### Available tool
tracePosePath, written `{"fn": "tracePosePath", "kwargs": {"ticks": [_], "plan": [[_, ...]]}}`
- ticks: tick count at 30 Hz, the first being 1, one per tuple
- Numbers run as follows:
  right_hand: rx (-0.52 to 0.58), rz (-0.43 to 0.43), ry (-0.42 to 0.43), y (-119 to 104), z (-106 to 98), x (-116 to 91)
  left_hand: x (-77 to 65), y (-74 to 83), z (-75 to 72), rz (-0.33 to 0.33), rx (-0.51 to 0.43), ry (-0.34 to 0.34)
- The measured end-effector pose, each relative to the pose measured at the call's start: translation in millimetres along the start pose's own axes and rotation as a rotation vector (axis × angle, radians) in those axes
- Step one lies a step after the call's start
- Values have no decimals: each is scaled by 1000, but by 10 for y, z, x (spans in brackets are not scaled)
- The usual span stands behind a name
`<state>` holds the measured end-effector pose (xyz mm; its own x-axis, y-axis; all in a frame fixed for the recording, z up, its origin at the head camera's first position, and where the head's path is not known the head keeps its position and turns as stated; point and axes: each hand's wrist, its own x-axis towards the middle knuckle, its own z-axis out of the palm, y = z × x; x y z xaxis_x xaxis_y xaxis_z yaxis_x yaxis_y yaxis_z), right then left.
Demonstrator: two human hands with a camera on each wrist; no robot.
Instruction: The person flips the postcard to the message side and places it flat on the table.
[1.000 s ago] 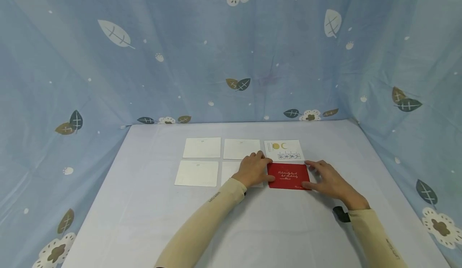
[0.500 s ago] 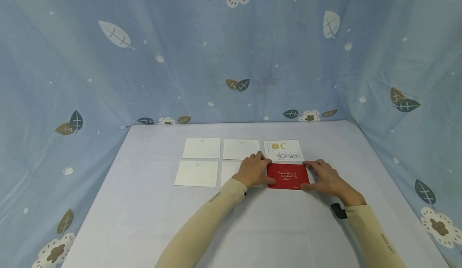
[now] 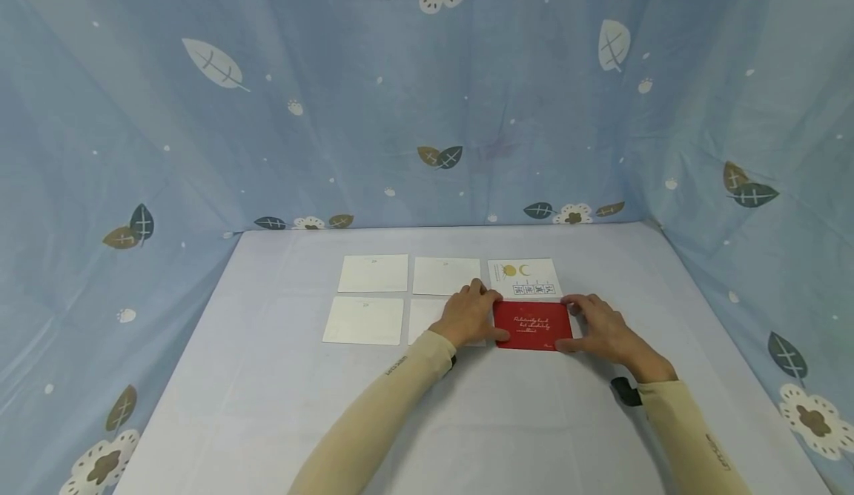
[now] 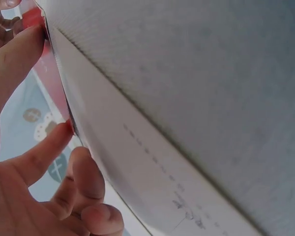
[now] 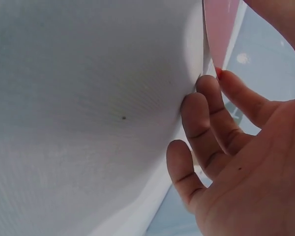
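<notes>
A red card (image 3: 532, 336) with white script lies flat at the right end of the near row of cards. My left hand (image 3: 465, 316) holds it by the left side, thumb at the near corner and index finger at the far one. By the right side, my right hand (image 3: 603, 332) grips it the same way. In the left wrist view the remaining fingers (image 4: 88, 174) curl loosely over a white card (image 4: 137, 147). The right wrist view catches the red card's edge (image 5: 220, 29) at the index fingertip. Behind the red card lies a white card (image 3: 523, 278) with a yellow sun and moon.
Two plain white cards, one at far left (image 3: 372, 273) and one at far middle (image 3: 445, 276), share the back row. Another white card (image 3: 363, 321) lies near left, and a partly covered one (image 3: 420, 319) sits under the left hand. Blue patterned cloth (image 3: 373, 110) surrounds the white table (image 3: 267, 406).
The right hand and forearm have shifted slightly left along with the red card's right edge. The left hand stays almost where it was.
</notes>
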<state>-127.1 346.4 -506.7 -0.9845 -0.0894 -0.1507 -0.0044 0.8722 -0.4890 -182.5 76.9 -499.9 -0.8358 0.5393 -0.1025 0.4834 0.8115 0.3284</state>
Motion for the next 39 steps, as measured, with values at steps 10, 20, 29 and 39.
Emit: {"fn": "tracePosePath", "kwargs": {"ticks": [10,20,29,39], "plan": [[137,-21,1,20,-35,-51,14,19,14,17,-59,22],[228,-59,51,99,-162,-128,-12,28,-22,36,-180,18],[239,-33,13,96,-125,-141,-39,22,-2,52,-266,39],[249,40,-6,47,-122,-155,-66,-35,28,31,-316,49]]}}
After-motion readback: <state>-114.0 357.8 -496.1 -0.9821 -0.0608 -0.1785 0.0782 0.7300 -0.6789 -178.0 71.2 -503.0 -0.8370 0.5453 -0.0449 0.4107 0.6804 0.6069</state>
